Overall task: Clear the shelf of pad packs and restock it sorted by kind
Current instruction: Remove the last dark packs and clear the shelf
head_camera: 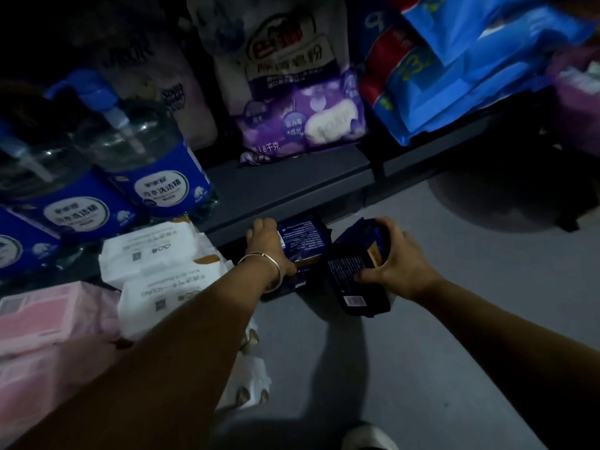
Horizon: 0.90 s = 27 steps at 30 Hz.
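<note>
Right now both hands are busy at lower centre of the frame — your left hand (268, 246) grips one dark blue pad pack (303, 241) on the floor (454, 319), your right hand (397, 259) clamps another pack (355, 271). They look light, soft and slippery — take each across its short sides.

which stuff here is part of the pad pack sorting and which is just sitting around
Part of the job:
- dark blue pack gripped by the left hand
- dark blue pack gripped by the right hand
- white packs
- pink packs

Just lying about:
- dish soap bottles
- purple soap bag
- white powder bag
- blue tissue packs
</note>
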Motion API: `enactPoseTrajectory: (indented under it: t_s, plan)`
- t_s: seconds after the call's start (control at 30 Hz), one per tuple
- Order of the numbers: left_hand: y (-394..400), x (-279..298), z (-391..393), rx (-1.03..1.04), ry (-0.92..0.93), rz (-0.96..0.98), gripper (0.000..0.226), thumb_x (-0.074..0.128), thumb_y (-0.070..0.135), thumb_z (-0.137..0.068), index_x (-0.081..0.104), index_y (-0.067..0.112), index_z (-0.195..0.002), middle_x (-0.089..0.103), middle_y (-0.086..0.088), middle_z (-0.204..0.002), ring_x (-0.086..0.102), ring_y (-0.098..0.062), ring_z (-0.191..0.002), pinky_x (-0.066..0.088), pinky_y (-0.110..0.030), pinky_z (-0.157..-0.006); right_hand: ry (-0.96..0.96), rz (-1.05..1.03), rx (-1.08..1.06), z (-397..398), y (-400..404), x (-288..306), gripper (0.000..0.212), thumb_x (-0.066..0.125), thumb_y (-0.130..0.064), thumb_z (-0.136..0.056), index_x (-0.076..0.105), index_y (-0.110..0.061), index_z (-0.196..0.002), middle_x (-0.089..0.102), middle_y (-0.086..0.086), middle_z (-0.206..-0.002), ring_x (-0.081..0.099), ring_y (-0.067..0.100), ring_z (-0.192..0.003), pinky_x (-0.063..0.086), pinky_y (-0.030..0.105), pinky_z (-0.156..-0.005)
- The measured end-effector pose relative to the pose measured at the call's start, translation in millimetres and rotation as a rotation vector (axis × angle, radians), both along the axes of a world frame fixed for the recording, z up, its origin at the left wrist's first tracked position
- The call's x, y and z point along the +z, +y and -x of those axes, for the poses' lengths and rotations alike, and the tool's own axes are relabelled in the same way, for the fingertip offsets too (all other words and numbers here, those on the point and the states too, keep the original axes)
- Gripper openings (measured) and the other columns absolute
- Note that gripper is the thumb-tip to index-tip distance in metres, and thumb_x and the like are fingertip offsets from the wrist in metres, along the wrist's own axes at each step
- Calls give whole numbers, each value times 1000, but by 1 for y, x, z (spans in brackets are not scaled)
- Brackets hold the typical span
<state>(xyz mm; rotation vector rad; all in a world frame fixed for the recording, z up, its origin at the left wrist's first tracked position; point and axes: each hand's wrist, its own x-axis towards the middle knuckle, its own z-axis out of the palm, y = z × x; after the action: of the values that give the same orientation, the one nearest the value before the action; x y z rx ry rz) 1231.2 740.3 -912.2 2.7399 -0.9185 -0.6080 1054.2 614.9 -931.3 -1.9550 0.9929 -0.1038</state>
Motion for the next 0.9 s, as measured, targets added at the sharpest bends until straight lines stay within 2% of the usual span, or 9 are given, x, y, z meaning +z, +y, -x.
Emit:
enactPoseTrajectory:
  t_s: [0.17,0.3,0.4,0.57,0.63,0.67,0.73,0.8,0.9]
  plan:
    - [-7,-12,12,-119,-245,-285,76,75,17,-76,29,8,-136,18,-14,-145,28,-34,-129,40,-41,-97,-8,-21,-53,-5,0,-9,105,74,-52,-35,28,-42,-129,48,7,-119,50,30,-110,51,50,-90]
    - [-3,-6,1,-260,-340,-450,75,75,19,-75,32,10,-135,19,-12,-144,28,-34,-130,39,-43,-98,-10,-40,-88,-8,-1,-6,96,84,-27,-55,29,-33,-134,43,8,-121,46,30,-114,48,50,-95]
    - [1,-3,-7,-323,-323,-501,77,77,29,-74,34,12,-136,27,-14,-141,29,-33,-130,38,-44,-100,-13,-63,-137,-14,3,-6,95,84,-23,-59,29,-32,-135,42,9,-122,45,30,-115,47,51,-96]
    - [8,-5,-12,-360,-236,-549,75,72,32,-79,33,15,-140,33,-14,-139,32,-32,-130,35,-44,-103,-16,-181,-214,-26,7,-12,100,73,-53,-30,29,-44,-120,49,9,-120,51,35,-111,50,55,-88]
    - [8,-6,-13,-362,-191,-525,72,70,31,-81,32,16,-141,35,-13,-138,33,-32,-130,35,-44,-103,-17,-239,-240,-31,7,-17,99,70,-57,-27,29,-45,-116,51,9,-119,53,36,-108,52,55,-85]
    - [7,-6,-13,-363,-156,-502,71,68,30,-82,31,17,-141,35,-13,-138,33,-32,-130,35,-44,-103,-23,-277,-267,-32,11,-10,97,73,-54,-31,30,-42,-117,50,9,-119,54,36,-107,53,54,-83]
    - [4,-6,-12,-354,-87,-445,67,65,28,-84,33,18,-141,37,-12,-138,35,-32,-129,36,-43,-106,-89,-406,-372,-36,15,0,80,81,-38,-57,32,-30,-121,50,7,-117,55,33,-103,54,45,-68]
    - [-1,-6,-12,-333,-53,-387,62,64,23,-84,36,17,-139,38,-13,-138,38,-33,-128,36,-43,-107,-162,-556,-500,-40,12,-2,64,72,-26,-78,32,-21,-127,47,9,-113,54,29,-91,49,38,-55]
    - [-7,-6,-15,-301,-48,-340,58,62,16,-84,38,14,-137,40,-14,-137,40,-33,-127,36,-43,-107,-205,-718,-619,-47,12,-6,63,68,-32,-83,34,-14,-133,53,12,-113,58,31,-91,54,52,-75]
